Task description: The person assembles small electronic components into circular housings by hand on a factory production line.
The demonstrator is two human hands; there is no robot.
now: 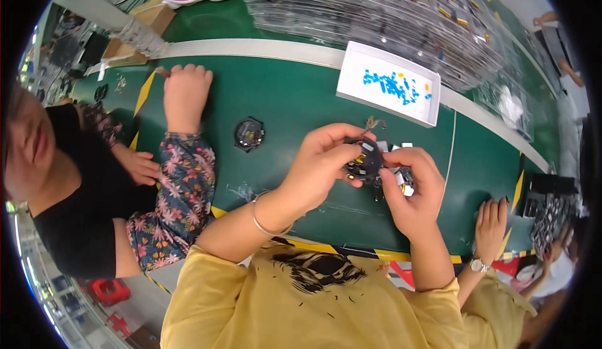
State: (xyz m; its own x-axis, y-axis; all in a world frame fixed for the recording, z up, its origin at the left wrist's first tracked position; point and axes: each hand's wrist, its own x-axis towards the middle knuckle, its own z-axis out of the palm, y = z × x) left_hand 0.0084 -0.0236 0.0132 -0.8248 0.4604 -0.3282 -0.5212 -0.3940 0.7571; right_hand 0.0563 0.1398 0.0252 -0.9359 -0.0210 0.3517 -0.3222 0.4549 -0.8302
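Observation:
Between both hands, above the green table, is a round black watch case [365, 161] with small electronic parts showing inside. My left hand [318, 164] grips its left side, thumb laid over the open face. On the other side, my right hand [415, 183] pinches the lower right rim between thumb and fingertips. Thin wires [375, 124] stick up at the case's top edge. Small silvery pieces [402, 176] lie behind my right hand, partly covered by it. A second round black watch case [249, 134] rests on the table to the left.
A white box [351, 76] of small blue pieces stands beyond my hands. Stacked clear plastic trays [376, 20] fill the back. At the left, a co-worker's flowered sleeve [182, 192] reaches onto the table [282, 92]; another person's hand [490, 223] rests at the right.

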